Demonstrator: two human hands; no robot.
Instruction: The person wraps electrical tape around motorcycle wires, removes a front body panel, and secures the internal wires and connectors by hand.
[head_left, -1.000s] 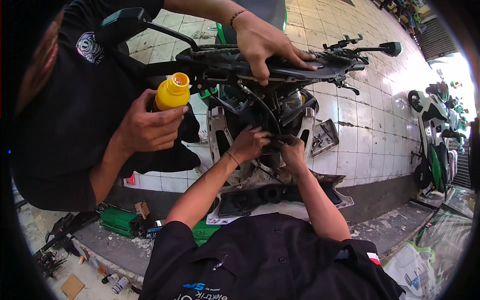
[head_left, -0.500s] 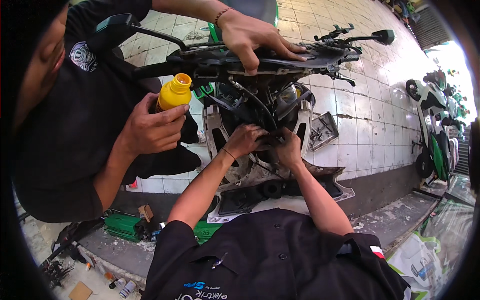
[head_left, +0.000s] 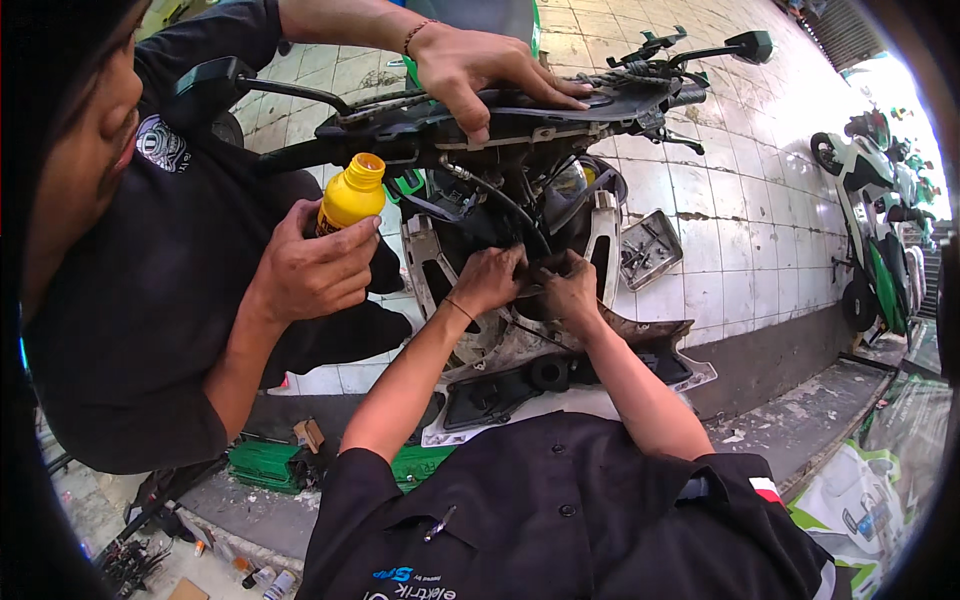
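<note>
Both of my hands are inside the stripped front of a scooter, below its handlebar (head_left: 545, 127) and near the steering column. My left hand (head_left: 488, 280) has its fingers bent inward among dark parts; what they grip is hidden. Close beside it, my right hand (head_left: 570, 292) has thumb and fingers pinched together at the lower end of a thick black hose (head_left: 518, 212). Whatever lies between those fingers is too small and dark to name. Pale frame side pieces (head_left: 602, 235) flank the hands.
A co-worker at the left holds an uncapped yellow bottle (head_left: 354, 195) and rests the other hand (head_left: 490, 72) on the handlebar. A metal tray (head_left: 652, 250) of small parts lies on the tiles. A green box (head_left: 268, 466) sits lower left; another scooter (head_left: 868, 220) stands far right.
My view has shifted slightly. The fingers of my right hand have moved a little and are drawn closer together. My left hand and the co-worker's hands keep nearly the same places.
</note>
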